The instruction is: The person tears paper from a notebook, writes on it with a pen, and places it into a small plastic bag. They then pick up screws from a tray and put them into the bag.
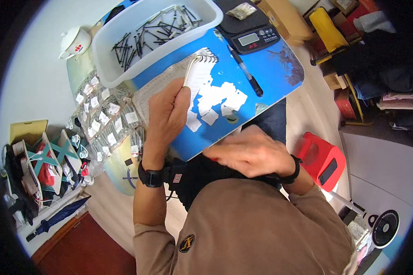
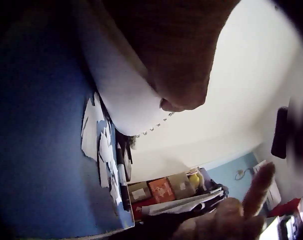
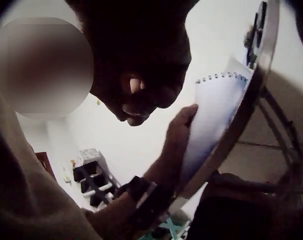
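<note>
A spiral notebook [image 1: 198, 78] stands tilted up over the blue board, gripped at its side by my left hand [image 1: 166, 112], thumb on the near face. The left wrist view shows that hand [image 2: 176, 70] against the white pages [image 2: 126, 95]; the right wrist view shows the lined page [image 3: 214, 110] and left thumb. Small white paper pieces [image 1: 218, 98] lie beside the notebook. My right hand [image 1: 252, 153] is blurred at the board's near edge. Its fingers look bent in the right wrist view [image 3: 141, 95]; whether they hold anything is unclear.
Behind the notebook, a white bin [image 1: 106, 68] holds black screws or bolts. A black scale [image 1: 252, 39] and a pen [image 1: 247, 73] are at the right. Small labelled bags [image 1: 108, 117] cover the left side, near a lidded cup [image 1: 75, 42]. A red stool [image 1: 319, 160] stands right.
</note>
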`<state>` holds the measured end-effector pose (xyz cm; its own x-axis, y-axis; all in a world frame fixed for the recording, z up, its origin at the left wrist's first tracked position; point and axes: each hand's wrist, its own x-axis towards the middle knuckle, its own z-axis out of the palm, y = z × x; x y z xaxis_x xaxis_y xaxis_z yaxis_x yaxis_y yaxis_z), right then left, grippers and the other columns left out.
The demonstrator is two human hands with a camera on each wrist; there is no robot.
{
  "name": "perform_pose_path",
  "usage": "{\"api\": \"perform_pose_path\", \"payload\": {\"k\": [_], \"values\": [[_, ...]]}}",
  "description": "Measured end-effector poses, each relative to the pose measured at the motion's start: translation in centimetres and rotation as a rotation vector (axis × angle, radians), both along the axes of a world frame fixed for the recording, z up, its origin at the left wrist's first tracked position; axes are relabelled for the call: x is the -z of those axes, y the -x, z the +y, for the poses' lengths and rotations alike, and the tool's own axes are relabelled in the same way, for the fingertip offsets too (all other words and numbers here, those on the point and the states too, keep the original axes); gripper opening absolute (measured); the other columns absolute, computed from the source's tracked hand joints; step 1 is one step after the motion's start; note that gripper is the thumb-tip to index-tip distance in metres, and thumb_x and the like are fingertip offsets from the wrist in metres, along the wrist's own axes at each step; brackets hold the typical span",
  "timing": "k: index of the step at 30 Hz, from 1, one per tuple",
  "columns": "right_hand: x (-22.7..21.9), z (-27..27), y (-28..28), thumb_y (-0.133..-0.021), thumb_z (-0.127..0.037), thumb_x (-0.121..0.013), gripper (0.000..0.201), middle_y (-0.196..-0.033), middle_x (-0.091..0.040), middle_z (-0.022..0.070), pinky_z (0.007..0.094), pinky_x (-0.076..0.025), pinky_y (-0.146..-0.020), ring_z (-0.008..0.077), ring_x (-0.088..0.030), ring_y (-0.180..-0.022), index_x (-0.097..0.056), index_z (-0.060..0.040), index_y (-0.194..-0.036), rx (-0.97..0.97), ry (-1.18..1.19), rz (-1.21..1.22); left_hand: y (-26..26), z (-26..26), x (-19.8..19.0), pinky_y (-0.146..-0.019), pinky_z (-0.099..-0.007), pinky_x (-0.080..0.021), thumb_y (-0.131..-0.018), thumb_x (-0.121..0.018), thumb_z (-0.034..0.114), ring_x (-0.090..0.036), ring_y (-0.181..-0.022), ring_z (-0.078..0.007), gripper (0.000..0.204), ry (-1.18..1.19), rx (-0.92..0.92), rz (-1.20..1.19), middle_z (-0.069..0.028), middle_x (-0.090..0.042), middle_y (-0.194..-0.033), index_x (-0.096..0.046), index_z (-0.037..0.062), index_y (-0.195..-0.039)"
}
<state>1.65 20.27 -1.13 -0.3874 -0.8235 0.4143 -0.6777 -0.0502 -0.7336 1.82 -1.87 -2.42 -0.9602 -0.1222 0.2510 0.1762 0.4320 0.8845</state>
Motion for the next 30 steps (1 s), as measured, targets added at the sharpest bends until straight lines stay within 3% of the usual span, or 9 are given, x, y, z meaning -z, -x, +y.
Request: {"api": "perform_pose_path", "payload": {"k": [2, 7, 11, 16, 18, 20, 22, 25, 30], "values": [[-1.5, -0.3, -0.4, -0.084, 0.001, -0.069, 0.030, -0.074, -0.067, 0.0135, 0.0339, -0.050, -0.049, 0.0253, -0.066, -0.059, -0.068, 0.0070, -0.114, -0.062, 0.163, -0.102, 0.0, -0.5, 0.7, -0.054, -0.0306, -0.038, -0.095, -0.052, 0.007, -0.045, -0.060, -0.0097, 0.017, -0.098, -0.008, -0.022, -0.0062, -0.049, -0.065, -0.065, -0.0027, -0.099], [-5.3, 1.2, -1.5, -0.100, -0.016, -0.049, 0.031, -0.086, -0.065, 0.0085, 0.0330, -0.046, -0.050, 0.0213, -0.062, -0.062, -0.070, -0.0029, -0.119, -0.546, 0.237, -0.118, 0.4, -0.7, 1.6, -0.056, -0.0264, -0.034, -0.098, -0.047, 0.010, -0.040, -0.065, -0.0064, 0.020, -0.378, 0.004, -0.017, 0.0002, -0.049, -0.068, -0.062, -0.0025, -0.095], [-5.8, 1.2, -2.8, -0.099, -0.012, -0.048, 0.027, -0.092, -0.067, 0.0145, 0.0321, -0.049, -0.053, 0.0194, -0.065, -0.070, -0.071, -0.0055, -0.110, -0.749, 0.467, -0.241, 0.3, -1.0, 1.5, -0.057, -0.0268, -0.035, -0.098, -0.047, 0.010, -0.041, -0.066, -0.0062, 0.021, -0.325, -0.002, -0.035, 0.0008, -0.051, -0.071, -0.063, -0.0028, -0.096], [-6.4, -1.4, -0.7, -0.095, -0.012, -0.054, 0.019, -0.094, -0.067, 0.0137, 0.0298, -0.048, -0.051, 0.0189, -0.065, -0.068, -0.071, -0.0042, -0.096, -0.921, 0.621, -0.141, 0.2, -0.7, 1.3, -0.057, -0.0264, -0.036, -0.099, -0.048, 0.011, -0.042, -0.066, -0.0057, 0.021, -0.352, -0.018, -0.018, 0.0002, -0.052, -0.070, -0.063, -0.0031, -0.097], [-4.5, 0.1, -2.2, -0.089, -0.020, -0.064, 0.012, -0.081, -0.061, 0.0071, 0.0290, -0.047, -0.049, 0.0163, -0.062, -0.062, -0.066, -0.0082, -0.090, -0.209, 0.368, 0.190, 0.2, -0.9, 1.5, -0.057, -0.0266, -0.036, -0.099, -0.048, 0.011, -0.042, -0.066, -0.0058, 0.021, -0.361, -0.004, -0.026, 0.0004, -0.052, -0.070, -0.064, -0.0029, -0.097], [-3.1, -0.3, -1.9, -0.077, -0.026, -0.078, 0.024, -0.080, -0.060, 0.0067, 0.0307, -0.048, -0.049, 0.0162, -0.060, -0.059, -0.066, -0.0067, -0.087, 0.100, 0.029, 0.520, 0.3, -1.0, 1.7, -0.057, -0.0268, -0.035, -0.099, -0.048, 0.011, -0.042, -0.066, -0.0058, 0.021, -0.373, 0.007, -0.031, 0.0006, -0.052, -0.070, -0.064, -0.0027, -0.097], [-0.1, -1.3, -1.1, -0.068, -0.028, -0.085, 0.042, -0.086, -0.060, 0.0094, 0.0338, -0.050, -0.052, 0.0186, -0.061, -0.063, -0.068, -0.0044, -0.099, 0.225, -0.014, 0.474, 0.3, -1.0, 1.6, -0.056, -0.0272, -0.035, -0.099, -0.048, 0.011, -0.041, -0.065, -0.0058, 0.020, -0.375, 0.006, -0.036, 0.0007, -0.051, -0.069, -0.063, -0.0025, -0.096], [0.1, -1.0, -0.4, -0.072, -0.028, -0.085, 0.066, -0.097, -0.061, 0.0133, 0.0343, -0.054, -0.064, 0.0233, -0.063, -0.077, -0.061, 0.0027, -0.126, 0.362, -0.351, 0.363, 0.2, -1.1, 1.7, -0.055, -0.0274, -0.034, -0.099, -0.048, 0.010, -0.040, -0.065, -0.0055, 0.019, -0.358, 0.002, -0.035, 0.0008, -0.049, -0.067, -0.061, -0.0024, -0.093], [1.6, -0.6, 0.0, -0.070, -0.027, -0.085, 0.060, -0.094, -0.061, 0.0126, 0.0349, -0.053, -0.066, 0.0228, -0.062, -0.075, -0.067, 0.0033, -0.119, 0.330, -0.356, 0.405, 0.3, -1.1, 1.5, -0.055, -0.0276, -0.033, -0.098, -0.047, 0.008, -0.040, -0.064, -0.0056, 0.018, -0.299, -0.004, -0.014, 0.0005, -0.047, -0.067, -0.059, -0.0026, -0.091]]}}
